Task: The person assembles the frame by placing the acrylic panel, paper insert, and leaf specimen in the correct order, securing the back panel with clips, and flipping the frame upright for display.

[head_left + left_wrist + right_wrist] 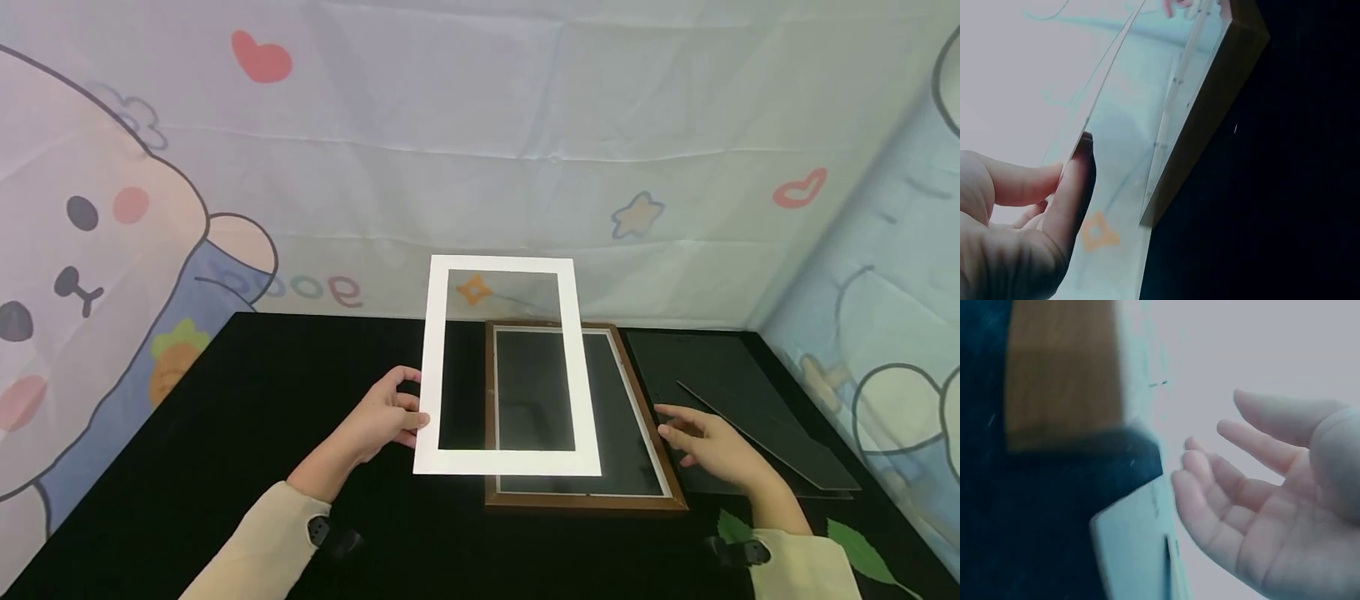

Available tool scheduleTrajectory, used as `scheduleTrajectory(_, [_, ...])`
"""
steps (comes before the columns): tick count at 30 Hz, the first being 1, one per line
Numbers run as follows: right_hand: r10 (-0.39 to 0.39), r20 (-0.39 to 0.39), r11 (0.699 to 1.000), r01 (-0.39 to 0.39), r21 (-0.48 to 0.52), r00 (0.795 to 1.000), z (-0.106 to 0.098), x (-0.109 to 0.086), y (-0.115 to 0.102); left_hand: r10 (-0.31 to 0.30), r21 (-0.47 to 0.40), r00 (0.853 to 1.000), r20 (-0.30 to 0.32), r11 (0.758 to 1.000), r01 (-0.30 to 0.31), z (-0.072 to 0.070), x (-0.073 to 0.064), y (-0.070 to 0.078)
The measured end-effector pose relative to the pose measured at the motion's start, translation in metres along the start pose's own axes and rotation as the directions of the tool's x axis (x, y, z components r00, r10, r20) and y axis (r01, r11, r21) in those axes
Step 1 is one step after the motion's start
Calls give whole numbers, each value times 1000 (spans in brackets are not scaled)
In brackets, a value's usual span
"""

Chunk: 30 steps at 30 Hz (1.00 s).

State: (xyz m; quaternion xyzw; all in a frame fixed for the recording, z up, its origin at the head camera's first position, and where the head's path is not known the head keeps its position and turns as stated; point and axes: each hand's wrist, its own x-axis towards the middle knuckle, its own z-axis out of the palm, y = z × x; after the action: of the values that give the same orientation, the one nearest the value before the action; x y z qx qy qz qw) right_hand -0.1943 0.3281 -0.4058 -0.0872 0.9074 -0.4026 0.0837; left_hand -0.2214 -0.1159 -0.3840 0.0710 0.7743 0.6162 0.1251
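Observation:
A white picture mat [507, 462] with a large rectangular opening is held up by my left hand [386, 417]. Thumb and fingers pinch its left edge, and in the left wrist view the left hand [1029, 212] grips the thin sheet from both sides. Behind and below the mat, a brown wooden picture frame [585, 502] lies on the table, partly covered by it in the head view. My right hand [708, 442] hovers by the frame's right side with loosely bent fingers. Nothing is between the fingers of the right hand [1260, 494] in the right wrist view.
Dark flat backing board [780, 442] lies right of the frame, with a strut-like flap rising from it. Green leaves [862, 550] are near the right sleeve. A black table [330, 350] extends to a printed cloth backdrop [480, 108].

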Motion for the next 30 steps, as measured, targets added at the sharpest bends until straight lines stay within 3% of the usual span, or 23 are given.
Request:
scheduleTrajectory(8, [-86,-103,987,98,126,991,4,-1,-19,39,13,999,1,999,-39,33,9,6])
scheduleTrajectory(18, [-42,-136,991,59,123,990,18,6,-27,54,33,998,-14,998,-53,61,20,9])
scheduleTrajectory(30, [-6,-221,993,33,118,975,18,8,-22,72,42,997,-8,997,-72,77,26,6])
